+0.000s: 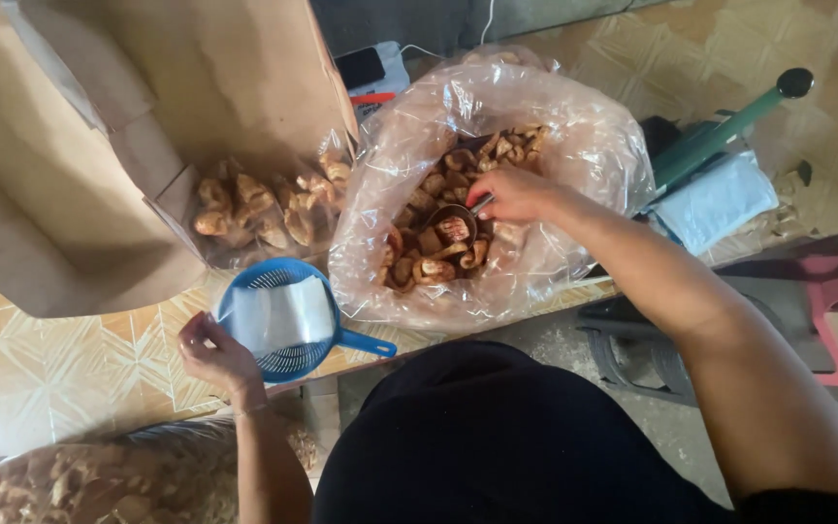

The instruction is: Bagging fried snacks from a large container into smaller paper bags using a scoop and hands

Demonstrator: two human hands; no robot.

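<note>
Left hand (pixel 213 351) pinching small bag (pixel 278 315), right hand (pixel 516 194) scooping snacks (pixel 438 257)

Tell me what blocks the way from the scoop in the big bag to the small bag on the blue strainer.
Only the big plastic bag's raised near wall stands between the scoop and the small bag on the blue strainer.

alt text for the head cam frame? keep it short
Seen from above, a person's right hand dips a metal scoop into a large clear plastic bag of fried snack pieces. The left hand holds a small clear bag over a blue strainer on a patterned tabletop, beside a cardboard box.
</note>
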